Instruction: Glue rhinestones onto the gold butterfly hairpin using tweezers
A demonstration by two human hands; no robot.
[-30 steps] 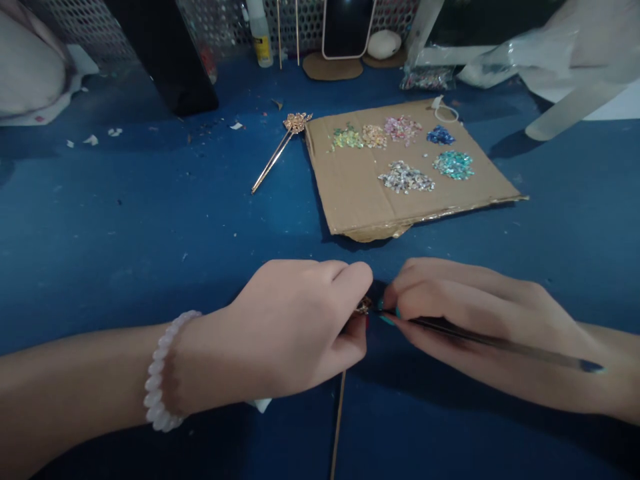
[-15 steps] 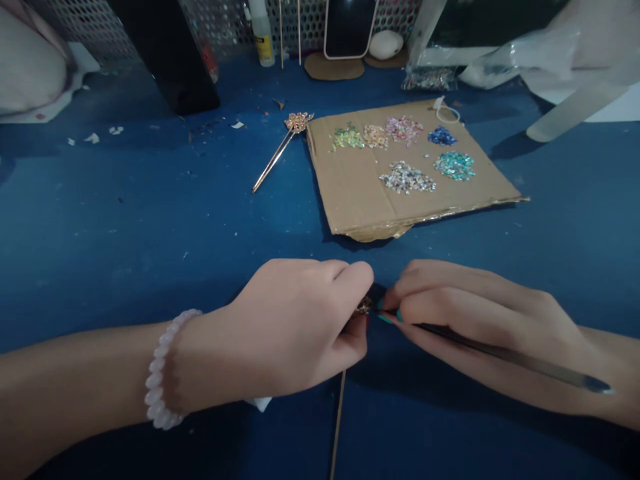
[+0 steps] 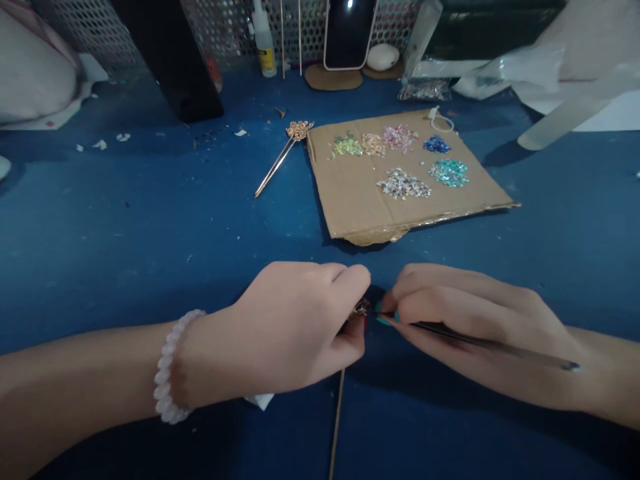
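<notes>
My left hand, with a pale beaded bracelet at the wrist, is closed around the ornate gold head of a hairpin. Most of that head is hidden by my fingers; a thin stem runs down below the hand. Pinched like a pen in my right hand is a slim dark metal tool. Its working tip lies hidden among the fingertips, just right of the hairpin's head. Farther off, a second gold hairpin with a flower head lies against a cardboard sheet.
Small heaps of coloured chips rest on the cardboard: green, pink, blue, teal and silvery, plus a peach one. Behind stand a glue bottle, a phone and a black upright object.
The tool's rear end has swung up and left as my right hand shifted slightly. My left hand keeps its hold on the hairpin. The whole view has moved a little.
</notes>
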